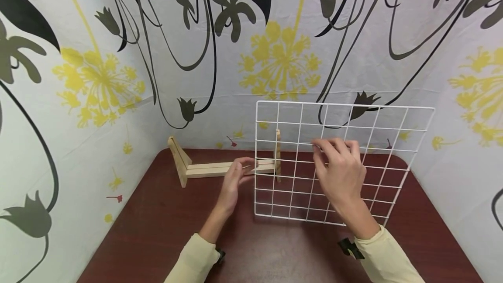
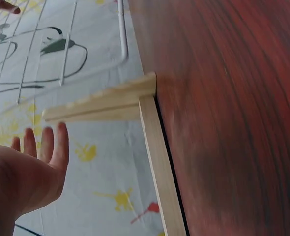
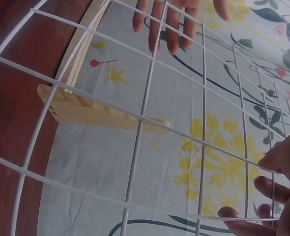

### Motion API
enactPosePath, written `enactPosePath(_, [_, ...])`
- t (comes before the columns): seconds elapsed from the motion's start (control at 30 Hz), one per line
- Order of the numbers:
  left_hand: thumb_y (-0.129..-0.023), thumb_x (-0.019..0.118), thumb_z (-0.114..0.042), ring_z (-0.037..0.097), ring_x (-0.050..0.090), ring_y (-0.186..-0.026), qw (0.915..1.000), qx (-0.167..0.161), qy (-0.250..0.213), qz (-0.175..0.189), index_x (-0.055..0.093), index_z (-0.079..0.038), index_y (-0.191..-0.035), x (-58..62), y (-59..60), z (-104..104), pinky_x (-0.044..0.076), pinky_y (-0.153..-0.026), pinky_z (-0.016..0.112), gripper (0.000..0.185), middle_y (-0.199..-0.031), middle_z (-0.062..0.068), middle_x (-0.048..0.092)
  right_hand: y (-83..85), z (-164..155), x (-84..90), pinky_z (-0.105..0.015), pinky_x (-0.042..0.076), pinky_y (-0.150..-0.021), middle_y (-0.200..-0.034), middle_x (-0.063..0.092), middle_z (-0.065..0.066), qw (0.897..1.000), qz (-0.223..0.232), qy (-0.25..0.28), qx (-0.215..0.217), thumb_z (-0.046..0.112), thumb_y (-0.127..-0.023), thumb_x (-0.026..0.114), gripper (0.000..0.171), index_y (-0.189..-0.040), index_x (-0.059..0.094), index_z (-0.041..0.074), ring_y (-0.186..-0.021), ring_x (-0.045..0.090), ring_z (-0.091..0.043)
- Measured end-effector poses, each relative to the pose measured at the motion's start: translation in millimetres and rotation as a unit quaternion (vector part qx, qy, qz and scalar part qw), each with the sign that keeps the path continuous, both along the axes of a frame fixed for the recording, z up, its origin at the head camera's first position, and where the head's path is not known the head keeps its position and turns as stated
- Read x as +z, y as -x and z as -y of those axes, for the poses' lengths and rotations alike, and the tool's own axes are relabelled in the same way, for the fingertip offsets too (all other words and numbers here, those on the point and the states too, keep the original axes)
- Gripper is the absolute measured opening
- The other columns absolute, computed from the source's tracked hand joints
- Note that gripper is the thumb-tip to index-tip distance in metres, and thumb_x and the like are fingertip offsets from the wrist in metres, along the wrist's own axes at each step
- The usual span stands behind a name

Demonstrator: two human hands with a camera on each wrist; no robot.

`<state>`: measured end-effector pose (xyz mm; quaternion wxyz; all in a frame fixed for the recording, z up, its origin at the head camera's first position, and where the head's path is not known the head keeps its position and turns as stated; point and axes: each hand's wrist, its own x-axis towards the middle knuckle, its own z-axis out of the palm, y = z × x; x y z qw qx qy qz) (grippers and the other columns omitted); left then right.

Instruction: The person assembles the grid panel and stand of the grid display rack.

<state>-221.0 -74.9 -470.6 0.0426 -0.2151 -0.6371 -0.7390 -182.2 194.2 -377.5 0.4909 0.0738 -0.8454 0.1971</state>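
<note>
Wire grid: a white wire grid panel stands upright on its lower edge on the table, tilted a little, right of centre and just beside the stand.
Right hand: the right hand holds the grid near its middle, fingers curled round the wires, the fingertips hooked over a horizontal wire.
Left hand: the left hand is spread with straight fingers, fingertips at the bar of the stand just left of the grid's left edge; whether they touch the wood cannot be told. It pinches nothing.
Wooden stand: a pale wooden stand lies along the back of the table, a long low bar with one upright end piece at the left and another behind the grid's left columns.
Grid edges: the left edge sits against the right end of the stand's bar; the top right corner reaches close to the right wall; the bottom edge rests on the tabletop.
Open room: bare tabletop lies in front of the grid and stand, toward the person, and left of the stand up to the table's left edge.
Surface: a dark red-brown wood-grain table with rounded back corners.
Room: walls of white cloth printed with yellow flowers and black stems close in the table at the left, back and right.
Sleeves: pale yellow sleeves cover both forearms.
</note>
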Motion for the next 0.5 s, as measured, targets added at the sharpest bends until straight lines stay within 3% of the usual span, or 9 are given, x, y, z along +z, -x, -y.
enactPosePath(0.13, [-0.116,0.031,-0.025,0.043,0.053,-0.141,0.9977,0.053,0.019,-0.037,0.052,0.007,-0.139,-0.1,3.8,12,0.053,-0.107,0.055,0.044,-0.143,0.030,0.058,-0.8,-1,-1.0,-0.052,0.050,-0.054,-0.099,0.075,-0.007,1.000,0.003,-0.001,0.000,0.025,-0.103,0.067,0.015,-0.107,0.081,0.020,-0.094,0.058,-0.038])
enactPosePath(0.3, [-0.115,0.040,-0.018,0.029,0.048,-0.143,0.9895,0.101,0.078,-0.069,0.049,-0.003,-0.149,-2.4,7.8,32,0.047,-0.112,0.043,0.038,-0.153,0.021,0.053,-1.6,-2,-2.3,-0.052,0.050,-0.052,-0.100,0.075,-0.008,1.000,0.004,-0.002,-0.001,0.026,-0.104,0.066,0.015,-0.108,0.080,0.020,-0.095,0.058,-0.039])
enactPosePath(0.4, [-0.113,0.045,-0.015,0.025,0.044,-0.150,0.9771,0.133,0.131,-0.102,0.047,-0.008,-0.154,-2.7,10.4,45,0.042,-0.119,0.048,0.041,-0.160,0.014,0.049,-1.9,-2,-2.8,-0.052,0.049,-0.051,-0.099,0.074,-0.009,1.000,-0.001,-0.002,0.000,0.026,-0.104,0.067,0.015,-0.107,0.080,0.020,-0.096,0.058,-0.039])
enactPosePath(0.5, [-0.111,0.048,-0.010,0.029,0.038,-0.156,0.9594,0.170,0.170,-0.148,0.047,-0.009,-0.156,-2.7,13.7,59,0.036,-0.123,0.061,0.045,-0.166,0.012,0.043,-2.3,-3,-3.1,-0.052,0.049,-0.050,-0.099,0.074,-0.008,1.000,-0.005,0.000,0.001,0.026,-0.104,0.067,0.014,-0.107,0.080,0.020,-0.096,0.058,-0.038])
